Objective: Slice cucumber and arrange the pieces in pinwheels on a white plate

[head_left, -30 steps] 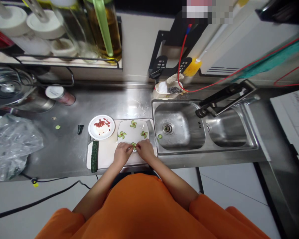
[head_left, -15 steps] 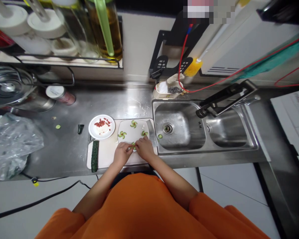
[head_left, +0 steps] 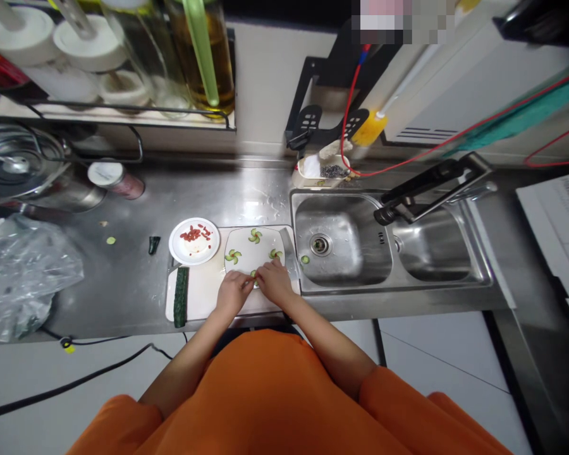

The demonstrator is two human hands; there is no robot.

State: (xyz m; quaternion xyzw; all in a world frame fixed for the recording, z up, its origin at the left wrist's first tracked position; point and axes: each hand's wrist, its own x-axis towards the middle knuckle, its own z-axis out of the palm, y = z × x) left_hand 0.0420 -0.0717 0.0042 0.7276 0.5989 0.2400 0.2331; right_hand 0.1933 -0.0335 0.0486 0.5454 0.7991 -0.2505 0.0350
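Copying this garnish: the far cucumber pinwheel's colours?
The cucumber pinwheel is green with reddish centre, clearest in head view.

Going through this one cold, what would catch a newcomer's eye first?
Probably the bright orange shirt filling the bottom centre. Just above, the left hand and right hand meet at the near edge of a square white plate bearing green pinwheel garnishes. A red cable loops across the upper right.

green pinwheels (head_left: pixel 255 236) with red centres, white square plate (head_left: pixel 252 255), red berries (head_left: pixel 190 234) on white dish (head_left: pixel 176 253), dark green cucumber (head_left: pixel 181 297), off-white board (head_left: pixel 201 297), silver-grey counter (head_left: pixel 123 284), orange shirt (head_left: pixel 265 398)
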